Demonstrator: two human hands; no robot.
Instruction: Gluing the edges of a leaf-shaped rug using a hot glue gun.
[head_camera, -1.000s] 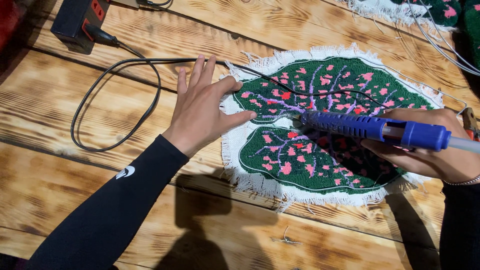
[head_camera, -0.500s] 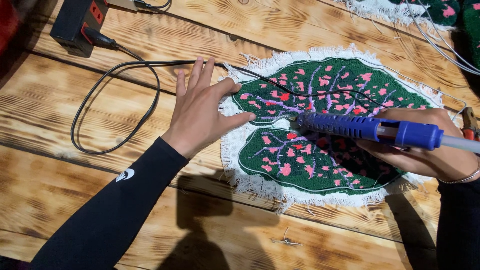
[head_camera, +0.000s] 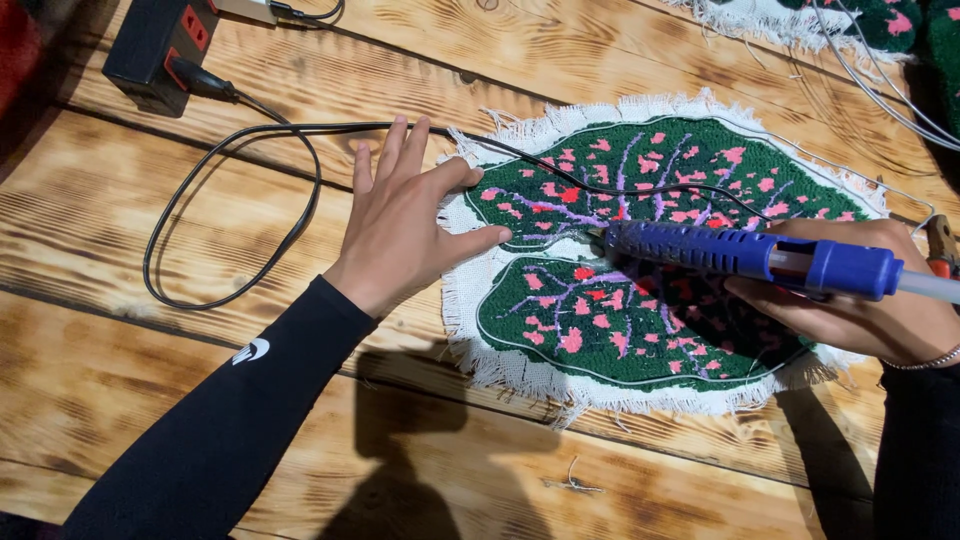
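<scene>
— Head view: what's lying on that scorched, grainy wooden bench (head_camera: 150, 400)?

— A leaf-shaped tufted rug piece (head_camera: 640, 300), dark green pile with pink flecks and purple veins, edged in frayed white backing cloth. It lies flat, right of centre.

— And the hands?

— The left hand (head_camera: 405, 225), in a black sleeve, lies palm down with fingers (head_camera: 392, 150) spread wide, thumb resting on the rug's white fringe at its left edge. The right hand (head_camera: 850, 315) has its fingers wrapped round a blue ribbed plastic glue gun (head_camera: 740, 255), held level over the rug, nozzle pointing left near the white gap between the two green lobes.

— That cord?

— A thin black cable (head_camera: 230, 215) loops across the planks from a black power strip with red sockets (head_camera: 155, 40) and crosses the rug toward the gun.
</scene>
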